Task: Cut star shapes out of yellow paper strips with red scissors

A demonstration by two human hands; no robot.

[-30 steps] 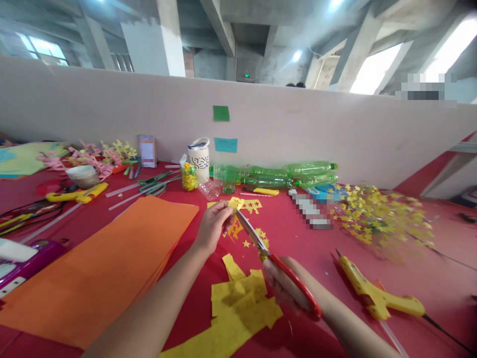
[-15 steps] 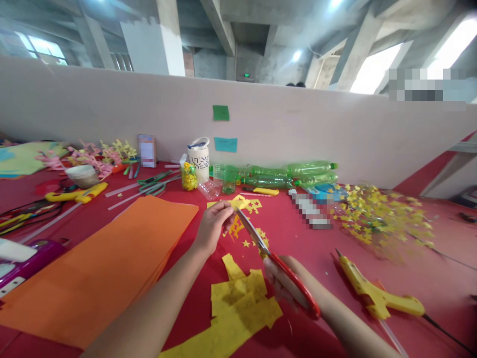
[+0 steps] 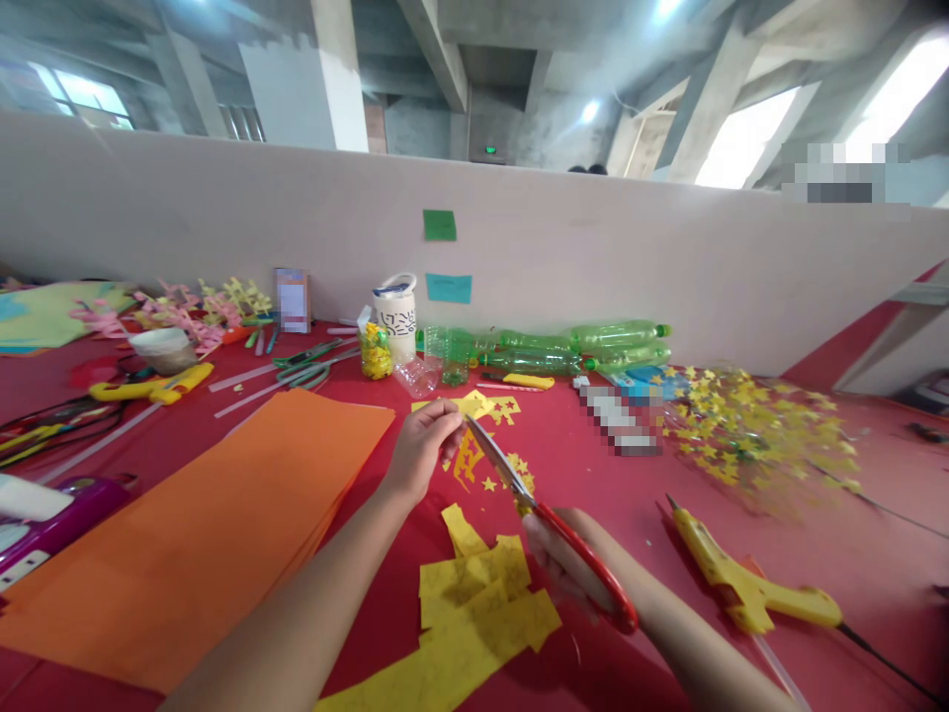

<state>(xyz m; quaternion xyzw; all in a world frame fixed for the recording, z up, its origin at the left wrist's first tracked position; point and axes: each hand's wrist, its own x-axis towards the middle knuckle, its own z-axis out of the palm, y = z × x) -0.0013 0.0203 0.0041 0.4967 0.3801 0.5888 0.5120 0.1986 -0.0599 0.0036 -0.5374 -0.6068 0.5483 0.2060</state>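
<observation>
My right hand (image 3: 567, 559) is closed round the red handles of a pair of scissors (image 3: 560, 539), whose narrow metal blades point up and left. Just at the blade tips, my left hand (image 3: 424, 445) pinches thumb and forefinger together; whatever is between them is too small or hidden to make out. Below and behind the fingers lie yellow paper scraps (image 3: 467, 457) with cut-outs and loose yellow paper stars (image 3: 489, 485). Nearer to me, between my forearms, yellow paper strips (image 3: 474, 583) with faint drawn lines overlap on the red table (image 3: 623, 514).
Orange sheets (image 3: 222, 514) are stacked at left. A yellow glue gun (image 3: 731, 569) lies at right, another glue gun (image 3: 155, 386) at left. Green plastic bottles (image 3: 541, 358), a yellow cutter (image 3: 529, 381) and a white cup (image 3: 398, 326) line the back. Star-covered sprays (image 3: 748, 425) spread at right.
The scissors and my right hand have shifted very slightly left, with the tips closer to my left fingertips. My left hand has hardly moved.
</observation>
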